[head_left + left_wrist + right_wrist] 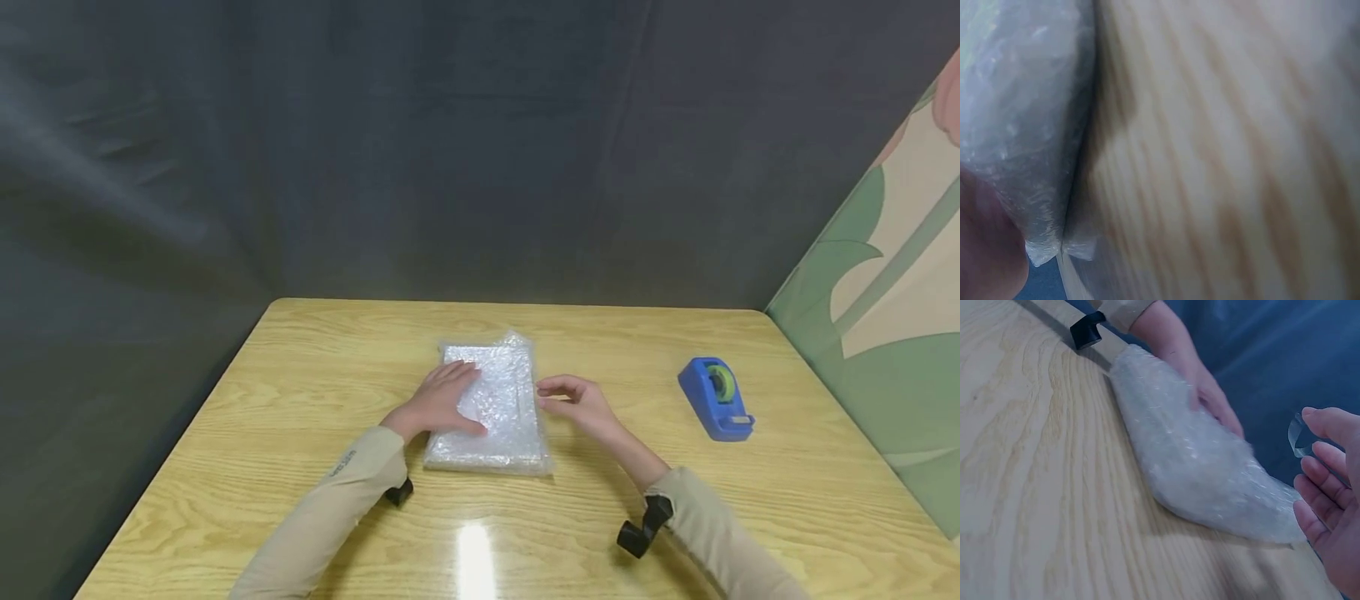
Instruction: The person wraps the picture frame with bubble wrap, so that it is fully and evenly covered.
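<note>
A flat package in bubble wrap [510, 408] lies on the wooden table. My left hand [438, 404] rests on its left side with fingers and thumb spread over the wrap. Beside the package's right edge, my right hand [585, 407] holds a short curled strip of clear tape [1294, 434] between thumb and fingertip, as the right wrist view shows. The other fingers of that hand are loosely bent. In the left wrist view the crinkled side of the wrap [1029, 94] fills the left, and part of a hand shows at the lower left corner.
A blue tape dispenser [716, 400] with a greenish roll stands on the right of the wooden table [300, 375]. Dark cloth [480, 150] hangs behind and along the left side. A floral panel [892, 317] borders the right edge.
</note>
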Tool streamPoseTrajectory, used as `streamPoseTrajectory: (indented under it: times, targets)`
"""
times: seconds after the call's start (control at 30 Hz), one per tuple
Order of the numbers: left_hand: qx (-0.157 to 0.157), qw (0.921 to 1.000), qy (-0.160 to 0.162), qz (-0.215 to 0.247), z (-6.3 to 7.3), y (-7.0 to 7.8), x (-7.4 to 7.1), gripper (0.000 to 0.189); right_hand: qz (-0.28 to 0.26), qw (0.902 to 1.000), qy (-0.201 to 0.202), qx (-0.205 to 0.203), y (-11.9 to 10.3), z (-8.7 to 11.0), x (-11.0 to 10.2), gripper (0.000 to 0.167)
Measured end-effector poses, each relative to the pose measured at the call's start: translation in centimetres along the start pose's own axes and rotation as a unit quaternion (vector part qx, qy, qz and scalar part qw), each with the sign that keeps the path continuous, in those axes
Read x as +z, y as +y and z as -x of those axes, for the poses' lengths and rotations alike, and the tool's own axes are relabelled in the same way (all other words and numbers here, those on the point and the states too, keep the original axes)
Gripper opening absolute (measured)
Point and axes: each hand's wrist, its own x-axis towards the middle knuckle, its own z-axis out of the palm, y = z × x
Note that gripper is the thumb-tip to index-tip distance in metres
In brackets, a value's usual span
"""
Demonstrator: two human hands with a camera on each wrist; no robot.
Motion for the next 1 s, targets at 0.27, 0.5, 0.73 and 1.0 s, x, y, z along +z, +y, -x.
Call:
streamPoseTrajectory:
  times: [0.27, 0.5, 0.73, 1.0]
  targets:
    - [-0.004, 1.0, -0.003, -0.008, 0.0, 0.0, 0.1, 0.101, 0.016, 0.9996, -0.022, 0.005, 0.2, -2.3, 3.0, 0.038]
    - [-0.002, 1.0, -0.003, -0.008, 0.0, 0.0, 0.0, 0.102, 0.067, 0.9976, -0.007, -0.016, 0.2, -3.6, 5.0, 0.047]
    - [-0.005, 0.9998, -0.011, -0.014, -0.1, 0.1, 0.0, 0.103, 0.152, 0.9873, 0.033, -0.032, 0.7, -4.0, 6.3, 0.049]
    - [0.001, 0.9999, -0.004, -0.011, -0.1, 0.0, 0.0, 0.103, 0.251, 0.9643, 0.05, -0.07, 1.3, -4.1, 6.9, 0.046]
